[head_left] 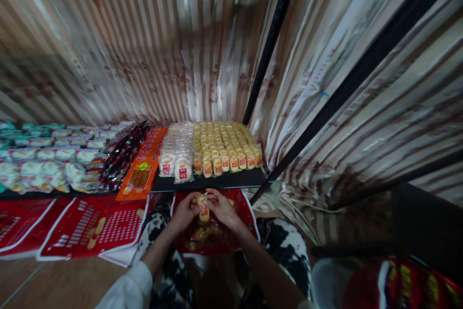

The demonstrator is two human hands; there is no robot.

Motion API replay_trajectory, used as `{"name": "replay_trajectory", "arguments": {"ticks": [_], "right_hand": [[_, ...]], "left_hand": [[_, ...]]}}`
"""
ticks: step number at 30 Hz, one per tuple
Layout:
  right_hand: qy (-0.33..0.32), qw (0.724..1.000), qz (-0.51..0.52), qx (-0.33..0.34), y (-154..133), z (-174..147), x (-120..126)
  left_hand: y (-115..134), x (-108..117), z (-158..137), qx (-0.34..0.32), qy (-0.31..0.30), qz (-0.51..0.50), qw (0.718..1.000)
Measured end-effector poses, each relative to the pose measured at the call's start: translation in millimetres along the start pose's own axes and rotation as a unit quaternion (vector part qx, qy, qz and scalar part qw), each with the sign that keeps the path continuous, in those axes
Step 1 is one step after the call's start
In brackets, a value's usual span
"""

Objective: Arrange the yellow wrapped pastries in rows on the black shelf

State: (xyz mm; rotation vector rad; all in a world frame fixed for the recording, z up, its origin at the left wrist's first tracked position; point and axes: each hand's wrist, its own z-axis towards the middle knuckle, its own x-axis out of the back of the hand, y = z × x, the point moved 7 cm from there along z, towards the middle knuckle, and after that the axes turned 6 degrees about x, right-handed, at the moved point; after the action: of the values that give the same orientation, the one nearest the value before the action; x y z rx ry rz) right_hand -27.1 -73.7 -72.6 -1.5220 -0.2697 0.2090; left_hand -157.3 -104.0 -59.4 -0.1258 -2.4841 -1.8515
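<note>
Both of my hands pinch a small wrapped yellow snack cake (204,214) in front of the shelf. My left hand (185,210) has its fingers at the cake's left side, and my right hand (221,208) holds it from the right. Below them, between my knees, is a red basket (251,220) with a pale rim. More wrapped yellow pieces (197,239) lie inside, partly hidden by my hands and in shadow. Just beyond, rows of similar yellow snack cakes (227,147) stand packed on the dark shelf (217,181).
White-wrapped snacks (177,154), an orange packet (142,164), dark shiny packets (125,154) and white packets (47,154) line the shelf leftward. Red baskets (97,227) sit below. Black frame bars (325,111) slant at right before striped sheeting (144,48). Red-and-yellow packaging (408,285) lies lower right.
</note>
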Motion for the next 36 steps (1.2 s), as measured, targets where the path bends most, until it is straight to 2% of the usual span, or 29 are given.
{"name": "replay_trajectory", "arguments": {"ticks": [3,6,8,13,18,27,36], "right_hand": [[0.037,0.995,-0.085,0.036,-11,10,5],[0.063,0.975,-0.192,0.097,-26,23,9],[0.065,0.961,-0.238,0.128,-33,31,9],[0.067,0.949,-0.276,0.135,-34,47,9],[0.067,0.95,-0.274,0.133,-27,52,13],[0.07,0.951,-0.273,0.128,-22,50,16],[0.096,0.949,-0.27,0.128,-26,48,16]], "left_hand": [[10,19,11,-0.009,0.068,0.052,0.996],[23,39,22,-0.016,0.163,0.108,0.981],[33,45,29,-0.022,0.192,0.127,0.973],[59,42,48,-0.076,0.216,0.147,0.962],[73,32,59,-0.113,0.24,0.238,0.934],[71,21,66,-0.12,0.243,0.309,0.911],[64,21,69,-0.174,0.285,0.258,0.907]]}}
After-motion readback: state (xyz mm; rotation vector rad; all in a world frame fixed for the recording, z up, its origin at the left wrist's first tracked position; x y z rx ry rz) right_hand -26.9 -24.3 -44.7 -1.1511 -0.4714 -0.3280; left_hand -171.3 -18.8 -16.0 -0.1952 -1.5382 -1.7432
